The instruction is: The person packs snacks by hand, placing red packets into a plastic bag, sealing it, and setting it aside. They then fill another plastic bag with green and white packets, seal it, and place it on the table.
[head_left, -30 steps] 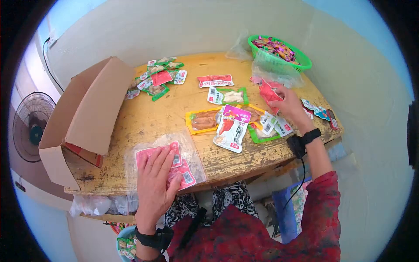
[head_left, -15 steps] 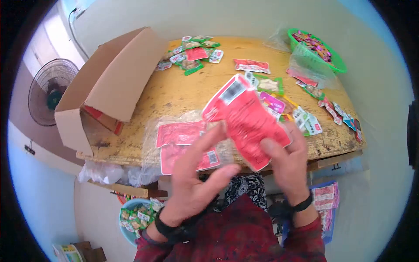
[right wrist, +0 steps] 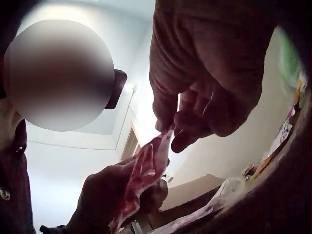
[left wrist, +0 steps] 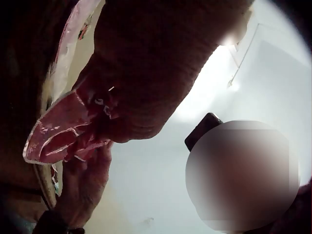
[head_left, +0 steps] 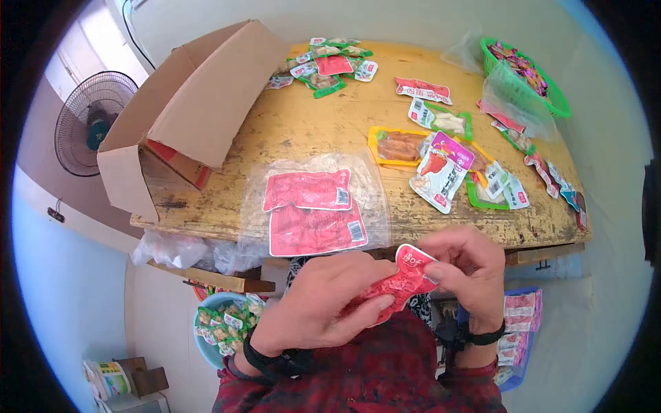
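Note:
Both hands hold one red packet (head_left: 407, 281) in front of the body, below the table's front edge. The left hand (head_left: 323, 299) has its fingers and thumb round the packet's lower left part. At the right end, the right hand (head_left: 471, 265) pinches an edge between thumb and fingers. In the right wrist view the right hand (right wrist: 209, 73) grips the top of the packet (right wrist: 144, 170). The left wrist view shows the packet (left wrist: 58, 131) under the dark left hand (left wrist: 146, 63). Two more red packets (head_left: 308, 189) (head_left: 317, 230) lie on a clear plastic bag (head_left: 375, 199).
An open cardboard box (head_left: 206, 96) stands at the table's left. Green-edged packets (head_left: 323, 81) are heaped at the back; mixed packets (head_left: 441, 172) lie right of centre. A green basket (head_left: 561, 107) stands at the back right. Below are a blue basin (head_left: 206, 347) and a fan (head_left: 96, 127).
The right hand has brought a red packet from the table's right side to the body. The left hand has left the packets on the bag and now grips the same packet. The head view has shifted.

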The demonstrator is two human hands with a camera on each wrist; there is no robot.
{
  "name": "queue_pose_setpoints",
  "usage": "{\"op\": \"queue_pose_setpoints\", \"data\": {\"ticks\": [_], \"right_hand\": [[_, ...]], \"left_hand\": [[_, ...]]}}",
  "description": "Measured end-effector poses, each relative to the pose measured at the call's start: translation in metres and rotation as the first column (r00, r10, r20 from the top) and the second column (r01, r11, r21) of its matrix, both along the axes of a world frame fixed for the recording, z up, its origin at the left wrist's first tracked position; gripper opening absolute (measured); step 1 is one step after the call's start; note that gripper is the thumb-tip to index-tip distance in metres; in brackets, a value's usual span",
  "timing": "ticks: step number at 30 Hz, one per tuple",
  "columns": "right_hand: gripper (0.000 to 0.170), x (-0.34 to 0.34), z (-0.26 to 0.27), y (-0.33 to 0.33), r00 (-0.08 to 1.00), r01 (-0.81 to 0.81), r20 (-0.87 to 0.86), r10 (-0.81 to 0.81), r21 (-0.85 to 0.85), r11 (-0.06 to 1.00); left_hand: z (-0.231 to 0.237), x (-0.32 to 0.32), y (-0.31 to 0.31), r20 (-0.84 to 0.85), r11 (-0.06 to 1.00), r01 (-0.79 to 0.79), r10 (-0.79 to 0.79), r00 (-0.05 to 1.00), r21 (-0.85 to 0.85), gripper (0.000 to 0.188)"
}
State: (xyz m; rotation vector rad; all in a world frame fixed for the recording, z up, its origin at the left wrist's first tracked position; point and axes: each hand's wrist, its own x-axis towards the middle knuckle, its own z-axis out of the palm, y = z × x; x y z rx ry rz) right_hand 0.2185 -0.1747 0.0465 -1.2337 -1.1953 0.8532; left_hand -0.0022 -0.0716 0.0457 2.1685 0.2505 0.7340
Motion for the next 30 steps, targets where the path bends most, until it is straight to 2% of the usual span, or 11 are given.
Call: {"op": "queue_pose_setpoints", "data": {"ticks": [3, 6, 9, 10, 12, 16, 22, 25, 28, 30], "right_hand": [[0.022, 0.012, -0.008, -0.008, 0.994, -0.097, -0.052, 0.093, -0.089, 0.991], [0.019, 0.015, -0.013, -0.014, 0.993, 0.114, -0.014, -0.116, -0.107, 0.988], [0.013, 0.031, -0.014, -0.014, 0.885, 0.447, -0.096, -0.456, -0.108, 0.888], [0.012, 0.038, -0.016, -0.012, 0.857, 0.492, -0.139, -0.496, -0.062, 0.868], [0.011, 0.049, -0.026, -0.004, 0.794, 0.583, -0.229, -0.563, 0.024, 0.812], [0.013, 0.043, -0.043, 0.006, 0.791, 0.583, -0.244, -0.561, 0.019, 0.812], [0.015, 0.021, -0.050, 0.017, 0.839, 0.443, -0.346, -0.420, -0.013, 0.896], [0.015, 0.020, -0.047, 0.017, 0.836, 0.391, -0.408, -0.367, -0.027, 0.920], [0.014, 0.018, -0.051, 0.018, 0.840, 0.346, -0.434, -0.326, -0.035, 0.938], [0.014, 0.016, -0.050, 0.017, 0.839, 0.376, -0.402, -0.366, -0.058, 0.925]], "left_hand": [[0.002, 0.002, 0.003, -0.119, 0.999, 0.012, -0.007, 0.993, 0.041, 0.035], [-0.008, 0.012, 0.002, 0.079, 0.986, -0.126, 0.118, 0.990, 0.112, 0.038], [-0.011, 0.019, 0.007, 0.164, 0.856, -0.490, 0.466, 0.870, 0.165, 0.042], [-0.014, 0.022, 0.012, 0.199, 0.786, -0.574, 0.539, 0.818, 0.232, 0.047], [-0.015, 0.029, 0.016, 0.174, 0.746, -0.608, 0.583, 0.793, 0.273, 0.047], [-0.018, 0.043, 0.018, 0.066, 0.686, -0.590, 0.627, 0.776, 0.426, 0.048], [-0.026, 0.058, 0.023, 0.031, 0.659, -0.589, 0.654, 0.756, 0.469, 0.049], [-0.025, 0.055, 0.021, -0.045, 0.733, -0.595, 0.642, 0.766, 0.330, 0.047], [-0.038, 0.051, 0.026, 0.010, 0.784, -0.604, 0.609, 0.793, 0.144, 0.041], [-0.039, 0.045, 0.025, -0.059, 0.801, -0.582, 0.580, 0.812, -0.137, 0.035]]}}
